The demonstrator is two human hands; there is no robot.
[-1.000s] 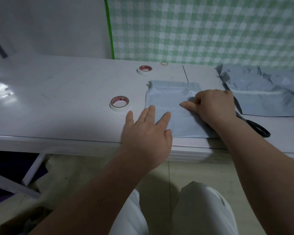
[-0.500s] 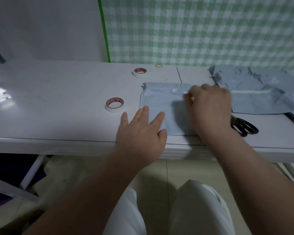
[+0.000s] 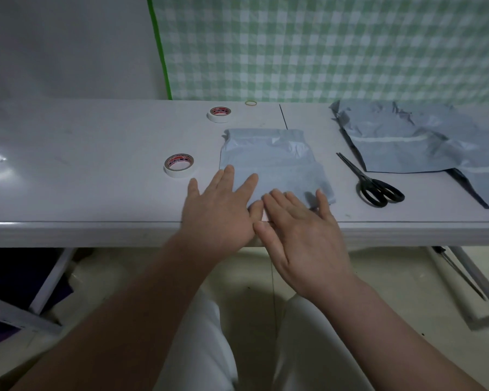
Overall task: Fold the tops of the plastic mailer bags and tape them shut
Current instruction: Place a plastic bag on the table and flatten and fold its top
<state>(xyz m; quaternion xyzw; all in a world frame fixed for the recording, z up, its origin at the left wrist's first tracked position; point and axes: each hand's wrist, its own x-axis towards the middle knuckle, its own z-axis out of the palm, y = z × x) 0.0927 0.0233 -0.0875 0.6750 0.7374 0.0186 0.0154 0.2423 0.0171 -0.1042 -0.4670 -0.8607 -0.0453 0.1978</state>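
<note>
A grey-blue plastic mailer bag (image 3: 268, 159) lies flat on the white table (image 3: 96, 153), its top section folded over. My left hand (image 3: 219, 213) rests flat with spread fingers on the bag's near left corner. Beside it my right hand (image 3: 302, 235) lies flat, fingers straight, on the bag's near edge at the table front. One roll of white tape (image 3: 179, 165) sits just left of the bag. A second roll of tape (image 3: 220, 114) stands farther back.
Black scissors (image 3: 370, 183) lie right of the bag, handles toward me. A pile of crumpled grey mailer bags (image 3: 412, 142) fills the right side of the table. A small rubber band (image 3: 251, 103) lies at the back edge by the green checked curtain.
My right hand has come back from the bag's upper right part to its near edge and flattened out. The left hand stayed on the near left corner.
</note>
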